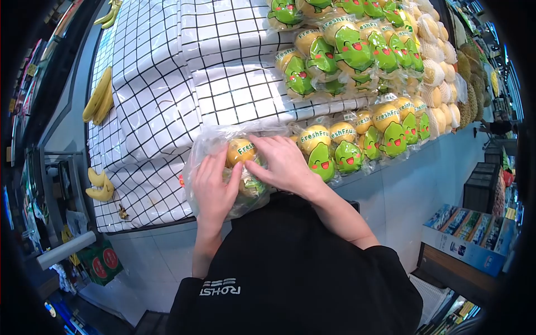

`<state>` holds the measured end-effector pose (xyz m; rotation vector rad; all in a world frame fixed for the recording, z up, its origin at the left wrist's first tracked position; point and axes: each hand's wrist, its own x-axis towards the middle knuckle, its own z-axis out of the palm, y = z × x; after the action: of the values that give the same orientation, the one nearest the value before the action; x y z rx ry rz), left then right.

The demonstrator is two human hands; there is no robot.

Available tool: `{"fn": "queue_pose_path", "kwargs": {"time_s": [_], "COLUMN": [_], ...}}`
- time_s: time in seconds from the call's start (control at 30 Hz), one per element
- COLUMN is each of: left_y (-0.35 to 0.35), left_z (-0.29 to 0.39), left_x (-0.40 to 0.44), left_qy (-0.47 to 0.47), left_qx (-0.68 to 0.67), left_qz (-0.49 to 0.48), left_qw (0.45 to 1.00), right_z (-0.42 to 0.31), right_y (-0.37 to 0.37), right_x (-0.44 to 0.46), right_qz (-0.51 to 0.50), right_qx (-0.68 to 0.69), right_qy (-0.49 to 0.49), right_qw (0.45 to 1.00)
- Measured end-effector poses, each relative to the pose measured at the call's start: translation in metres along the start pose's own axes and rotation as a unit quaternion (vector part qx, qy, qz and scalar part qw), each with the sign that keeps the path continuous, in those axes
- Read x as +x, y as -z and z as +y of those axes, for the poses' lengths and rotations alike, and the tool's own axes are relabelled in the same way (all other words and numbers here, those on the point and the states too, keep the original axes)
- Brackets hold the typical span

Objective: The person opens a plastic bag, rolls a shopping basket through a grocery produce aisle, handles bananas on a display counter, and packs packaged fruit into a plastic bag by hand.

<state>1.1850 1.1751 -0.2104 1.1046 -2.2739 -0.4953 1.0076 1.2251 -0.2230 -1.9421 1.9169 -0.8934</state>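
A clear plastic bag of round yellow fruit (241,152) with "Fresh" lettering and a green printed part lies at the front edge of the cloth-covered stand. My left hand (211,183) is curled round its left side, thumb toward the middle. From the right, my right hand (283,163) presses on the same bag, with fingers over the top and thumb near the left thumb. Loose clear plastic spreads around both hands. Just right of my right hand stands a row of similar fruit bags (316,146) with smiling green cartoon prints. The exact kind of fruit cannot be made out.
A white cloth with black grid lines (229,39) covers the stepped stand. More fruit bags (353,44) are stacked at the back right, beside fruit in foam nets (432,72). Bananas (100,97) lie along the left edge. A blue display box (472,234) stands at lower right.
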Motion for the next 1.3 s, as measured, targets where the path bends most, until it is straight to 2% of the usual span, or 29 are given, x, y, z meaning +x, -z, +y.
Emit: {"fn": "queue_pose_path", "kwargs": {"time_s": [0.33, 0.7, 0.77, 1.0, 1.13, 1.3], "left_y": [0.002, 0.000, -0.002, -0.004, -0.007, -0.005], "left_z": [0.001, -0.001, -0.004, -0.006, -0.008, -0.006], "left_x": [0.001, 0.000, -0.001, -0.004, -0.002, -0.002], "left_qy": [-0.003, -0.003, -0.028, -0.003, -0.005, -0.003], "left_qx": [-0.004, 0.009, -0.002, 0.001, -0.015, -0.014], "left_qz": [-0.002, -0.010, 0.031, 0.017, 0.049, 0.033], "left_qw": [1.000, 1.000, 0.999, 1.000, 0.999, 0.999], "right_z": [-0.002, 0.001, -0.002, 0.000, -0.004, -0.004], "right_y": [-0.002, -0.018, -0.013, -0.016, -0.014, -0.016], "right_x": [-0.003, -0.003, -0.003, 0.001, 0.004, -0.003], "right_qz": [-0.016, 0.030, 0.024, 0.014, -0.002, 0.009], "right_qx": [0.018, 0.004, 0.011, -0.002, 0.012, -0.001], "right_qy": [-0.014, -0.012, -0.016, -0.033, -0.058, -0.041], "right_qw": [1.000, 0.999, 1.000, 0.999, 0.998, 0.999]}}
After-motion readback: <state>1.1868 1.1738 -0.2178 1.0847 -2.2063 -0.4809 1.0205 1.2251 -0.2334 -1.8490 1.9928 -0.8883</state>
